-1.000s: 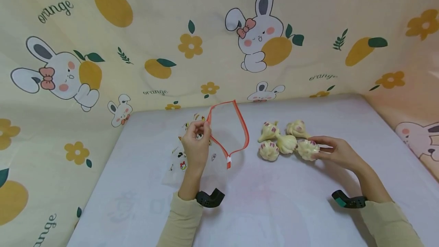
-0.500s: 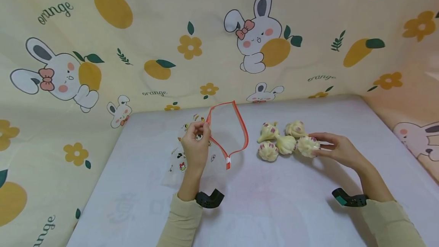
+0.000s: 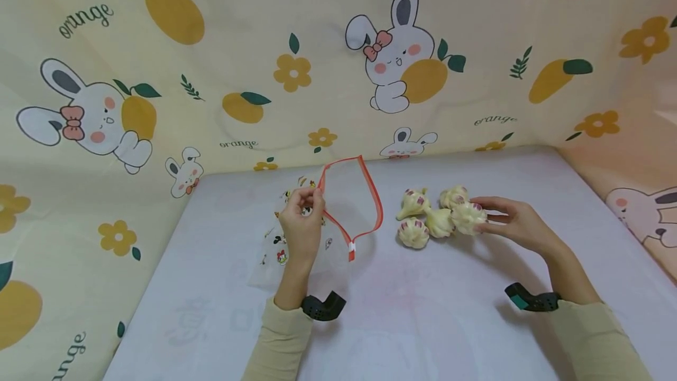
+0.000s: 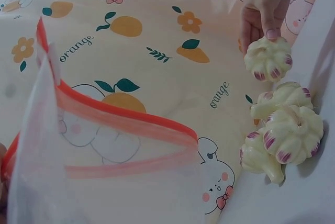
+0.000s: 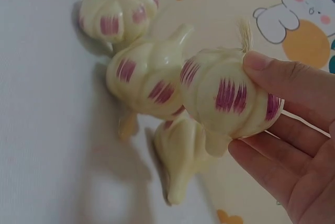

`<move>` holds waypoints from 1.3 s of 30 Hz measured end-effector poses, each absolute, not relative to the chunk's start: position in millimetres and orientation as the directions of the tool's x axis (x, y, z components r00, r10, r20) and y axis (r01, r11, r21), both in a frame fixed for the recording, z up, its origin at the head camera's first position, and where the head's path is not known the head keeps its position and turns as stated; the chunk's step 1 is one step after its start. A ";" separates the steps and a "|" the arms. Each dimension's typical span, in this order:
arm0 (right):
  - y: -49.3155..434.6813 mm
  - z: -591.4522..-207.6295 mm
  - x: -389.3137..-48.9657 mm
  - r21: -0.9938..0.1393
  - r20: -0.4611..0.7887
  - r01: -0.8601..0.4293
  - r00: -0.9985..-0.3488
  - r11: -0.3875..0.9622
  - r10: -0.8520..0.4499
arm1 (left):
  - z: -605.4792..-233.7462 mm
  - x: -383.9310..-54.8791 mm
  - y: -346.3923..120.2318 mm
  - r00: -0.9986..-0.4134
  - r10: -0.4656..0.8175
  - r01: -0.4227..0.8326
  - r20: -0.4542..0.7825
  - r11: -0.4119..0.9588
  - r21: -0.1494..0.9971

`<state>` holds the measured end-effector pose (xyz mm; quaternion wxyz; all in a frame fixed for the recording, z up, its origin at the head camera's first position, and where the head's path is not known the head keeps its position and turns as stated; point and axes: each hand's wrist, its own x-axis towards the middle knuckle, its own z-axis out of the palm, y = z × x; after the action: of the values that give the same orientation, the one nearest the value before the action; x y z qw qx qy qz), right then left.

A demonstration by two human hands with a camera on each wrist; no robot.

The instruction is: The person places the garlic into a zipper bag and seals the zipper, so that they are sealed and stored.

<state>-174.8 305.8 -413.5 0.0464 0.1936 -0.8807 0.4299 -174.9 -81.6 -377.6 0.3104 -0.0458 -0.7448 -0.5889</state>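
Note:
My right hand [image 3: 520,225] pinches a garlic bulb [image 3: 468,218] between thumb and fingers, raised over the table. In the right wrist view this bulb [image 5: 230,93] shows purple streaks and a tuft of fibres. Several other garlic bulbs [image 3: 414,233] lie clustered just left of it. A clear zip bag [image 3: 329,243] with an orange-red rim and cartoon prints stands with its mouth spread towards the bulbs. My left hand [image 3: 302,222] pinches the near-left side of that rim. The left wrist view shows the bag's mouth [image 4: 131,114] wide, with only a sliver of the left fingers at the edge.
A pale table [image 3: 412,322] carries everything. Behind it hangs a cream cloth [image 3: 328,34] printed with rabbits and oranges, which also runs down both sides. Black camera mounts [image 3: 324,306] sit on both wrists.
My right hand has lifted the garlic bulb off the table and shifted it slightly left and up. The left hand and the bag have stayed put.

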 end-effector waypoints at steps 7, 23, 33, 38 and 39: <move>295.6 -406.8 -178.7 -0.745 0.249 -0.380 -0.921 0.548 -0.299 | -377.2 -175.6 -81.8 -0.800 -0.297 0.439 0.522 0.303 0.846; 279.8 -398.2 -185.4 -0.762 0.270 -0.396 -0.913 0.512 -0.305 | -375.8 -175.3 -82.1 -0.801 -0.295 0.440 0.521 0.299 0.847; 269.3 -395.2 -187.8 -0.773 0.263 -0.393 -0.913 0.498 -0.313 | -376.2 -174.8 -81.6 -0.799 -0.302 0.437 0.520 0.302 0.847; 264.9 -391.6 -188.9 -0.772 0.252 -0.377 -0.920 0.511 -0.299 | -376.2 -174.6 -81.0 -0.804 -0.300 0.428 0.514 0.308 0.850; 263.8 -390.6 -189.1 -0.772 0.251 -0.375 -0.921 0.513 -0.297 | -376.4 -174.6 -81.0 -0.805 -0.299 0.426 0.512 0.309 0.850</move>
<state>-189.1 263.8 -390.6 0.0433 0.1934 -0.8687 0.4539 -174.6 -81.0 -376.4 0.3092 -0.0425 -0.7475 -0.5863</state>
